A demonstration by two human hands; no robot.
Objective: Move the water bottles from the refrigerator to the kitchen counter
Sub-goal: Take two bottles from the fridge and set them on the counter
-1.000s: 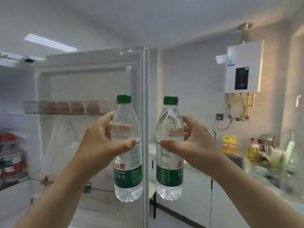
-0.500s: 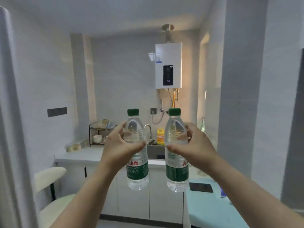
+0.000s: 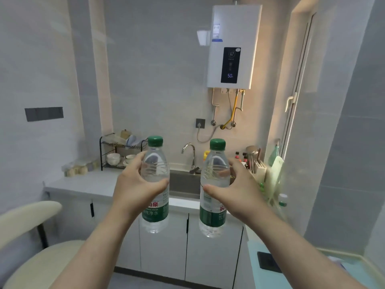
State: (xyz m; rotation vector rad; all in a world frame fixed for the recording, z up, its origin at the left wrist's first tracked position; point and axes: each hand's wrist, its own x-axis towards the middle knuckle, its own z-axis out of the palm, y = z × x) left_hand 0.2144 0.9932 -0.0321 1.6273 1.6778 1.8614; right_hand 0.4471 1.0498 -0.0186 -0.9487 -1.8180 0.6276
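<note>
Halfway, I judge: both bottles are out of the refrigerator but not yet set down. The left grip (image 3: 133, 184) curls round the left bottle (image 3: 155, 213) and the right grip (image 3: 235, 190) round the right bottle (image 3: 212, 215), both upright in the air short of the far counter (image 3: 87, 182) (sink (image 3: 183, 182) in its middle). Since half a second ago the counter has drawn nearer; the holds are unchanged.

The left bottle (image 3: 155, 213) and the right bottle (image 3: 212, 214) are hanging upright in mid-air, side by side with a gap between them. Both are clear plastic, each wearing a green cap and a green label. The left hand (image 3: 133, 184) and right hand (image 3: 239, 188) are gripping their upper bodies, and neither is resting on the counter (image 3: 89, 182) beyond.
</note>
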